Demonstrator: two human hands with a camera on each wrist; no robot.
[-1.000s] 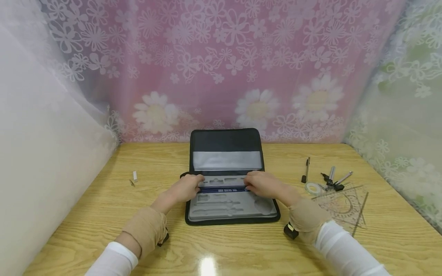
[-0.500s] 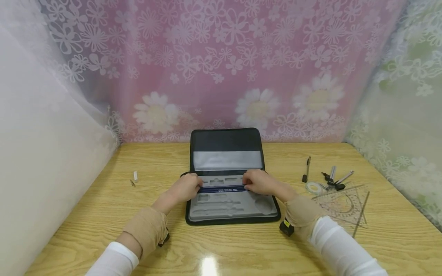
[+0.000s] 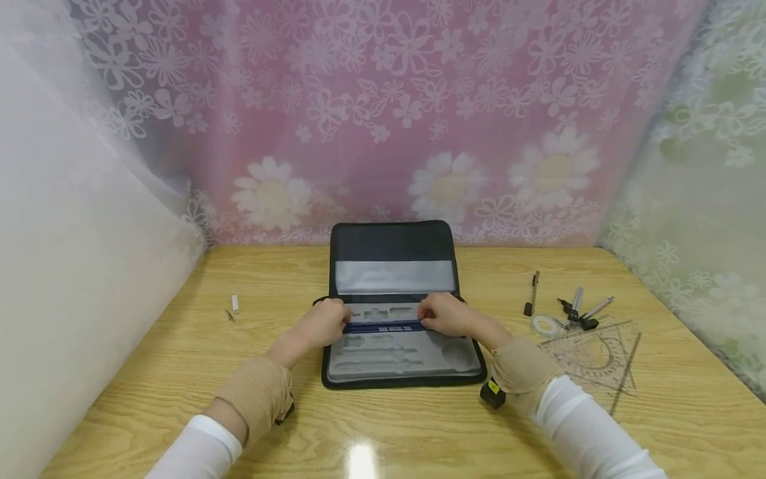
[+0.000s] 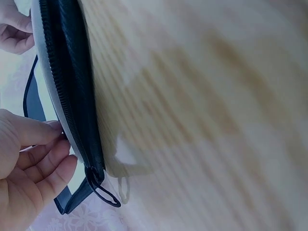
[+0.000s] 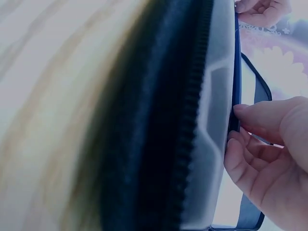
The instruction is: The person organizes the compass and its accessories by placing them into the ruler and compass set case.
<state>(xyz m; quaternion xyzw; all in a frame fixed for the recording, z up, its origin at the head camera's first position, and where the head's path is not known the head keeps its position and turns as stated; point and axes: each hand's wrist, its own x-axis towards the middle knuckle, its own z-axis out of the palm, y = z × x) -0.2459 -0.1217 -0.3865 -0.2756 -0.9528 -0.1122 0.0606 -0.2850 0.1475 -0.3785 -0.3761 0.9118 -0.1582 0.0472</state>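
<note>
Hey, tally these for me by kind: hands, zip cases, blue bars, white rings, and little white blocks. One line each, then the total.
Hands: 2, the left hand and right hand
Zip case: 1
Blue bar: 1
White ring: 1
Little white block: 1
Total: 6
</note>
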